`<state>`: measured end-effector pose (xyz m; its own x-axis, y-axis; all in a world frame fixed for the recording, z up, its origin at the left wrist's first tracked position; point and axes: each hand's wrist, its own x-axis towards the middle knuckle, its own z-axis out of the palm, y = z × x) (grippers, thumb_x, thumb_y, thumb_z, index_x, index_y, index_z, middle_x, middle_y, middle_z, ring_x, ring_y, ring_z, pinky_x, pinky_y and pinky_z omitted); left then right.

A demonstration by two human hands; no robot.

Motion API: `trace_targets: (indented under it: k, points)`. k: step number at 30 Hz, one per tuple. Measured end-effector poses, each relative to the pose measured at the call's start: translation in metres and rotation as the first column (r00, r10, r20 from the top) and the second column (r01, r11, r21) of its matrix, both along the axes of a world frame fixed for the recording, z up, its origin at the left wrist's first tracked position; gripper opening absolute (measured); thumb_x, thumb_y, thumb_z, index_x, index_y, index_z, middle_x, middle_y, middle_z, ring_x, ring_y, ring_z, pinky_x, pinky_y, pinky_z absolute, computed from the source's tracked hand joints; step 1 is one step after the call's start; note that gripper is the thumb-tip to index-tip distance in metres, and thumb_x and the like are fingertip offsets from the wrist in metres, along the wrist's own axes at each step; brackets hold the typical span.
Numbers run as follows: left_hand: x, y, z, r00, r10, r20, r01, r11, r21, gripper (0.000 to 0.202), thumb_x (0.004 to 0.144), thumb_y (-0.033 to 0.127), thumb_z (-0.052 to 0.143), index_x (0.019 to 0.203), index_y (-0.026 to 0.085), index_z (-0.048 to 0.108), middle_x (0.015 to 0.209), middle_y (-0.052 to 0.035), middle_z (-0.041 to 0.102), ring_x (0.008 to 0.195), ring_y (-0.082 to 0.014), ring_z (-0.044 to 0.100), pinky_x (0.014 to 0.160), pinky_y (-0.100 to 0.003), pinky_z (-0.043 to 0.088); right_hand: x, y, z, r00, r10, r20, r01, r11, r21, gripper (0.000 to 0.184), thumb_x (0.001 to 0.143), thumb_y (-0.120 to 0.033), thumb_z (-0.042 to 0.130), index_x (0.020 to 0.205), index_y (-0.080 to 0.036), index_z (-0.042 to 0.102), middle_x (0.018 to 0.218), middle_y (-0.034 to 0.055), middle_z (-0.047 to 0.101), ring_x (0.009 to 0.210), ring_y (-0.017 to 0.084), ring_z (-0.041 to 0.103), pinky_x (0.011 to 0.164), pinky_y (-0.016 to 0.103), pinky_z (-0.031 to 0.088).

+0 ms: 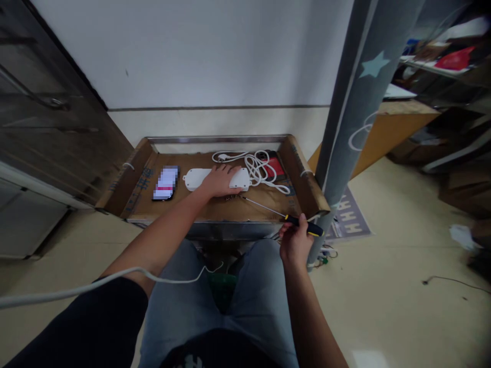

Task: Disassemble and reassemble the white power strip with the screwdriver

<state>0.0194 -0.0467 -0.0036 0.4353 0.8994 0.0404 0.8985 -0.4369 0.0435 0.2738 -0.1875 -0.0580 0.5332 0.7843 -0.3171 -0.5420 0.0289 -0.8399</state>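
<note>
Left hand [220, 181] lies flat and open on the white power strip [197, 179], casing closed; right hand [295, 240] grips a screwdriver [305, 225] at the tray's [218, 139] front right corner.

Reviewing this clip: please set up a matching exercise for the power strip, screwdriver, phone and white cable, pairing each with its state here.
Things
1. White power strip
2. Screwdriver with black and yellow handle
3. Phone
4. White cable

States
A. Held in the right hand
B. Bunched beside a red object
C. Under the left hand
D. Lying flat, its screen blurred out

Right pairs: 1-C; 2-A; 3-D; 4-B
</note>
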Motion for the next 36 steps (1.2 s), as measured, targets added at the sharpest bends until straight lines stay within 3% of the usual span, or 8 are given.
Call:
trace_targets:
  k: [11,27,36]
  points:
    - [0.0,0.0,-0.002,1.0,0.001,-0.001,-0.001,1.0,0.011,0.094,0.094,0.078,0.048,0.168,0.021,0.034,0.161,-0.0203,0.051,0.146,-0.0407,0.047,0.121,-0.056,0.034,0.0,0.001,0.002,1.0,-0.009,-0.011,0.009,1.0,-0.008,0.067,0.065,-0.07,0.085,0.091,-0.018,0.051,0.058,-0.0062,0.057,0.045,0.007,0.05,0.039,0.02,0.037]
    - [0.001,-0.001,0.0,1.0,0.004,0.001,-0.004,1.0,0.003,0.092,0.095,0.076,0.047,0.168,0.021,0.034,0.161,-0.0191,0.052,0.148,-0.0397,0.046,0.122,-0.055,0.034,0.004,0.0,0.007,0.996,0.029,-0.087,-0.031,0.999,-0.026,0.054,0.085,-0.063,0.076,0.092,-0.016,0.05,0.063,-0.0065,0.054,0.05,0.004,0.049,0.045,0.016,0.036]
    - [0.001,-0.002,0.001,1.0,0.005,0.009,-0.005,1.0,-0.001,0.093,0.095,0.076,0.049,0.168,0.021,0.034,0.161,-0.0194,0.052,0.147,-0.0402,0.046,0.122,-0.055,0.033,0.003,0.0,0.013,0.996,0.024,-0.091,-0.025,1.0,-0.014,0.063,0.069,-0.066,0.083,0.093,-0.018,0.05,0.06,-0.0073,0.054,0.048,0.006,0.048,0.043,0.018,0.035]
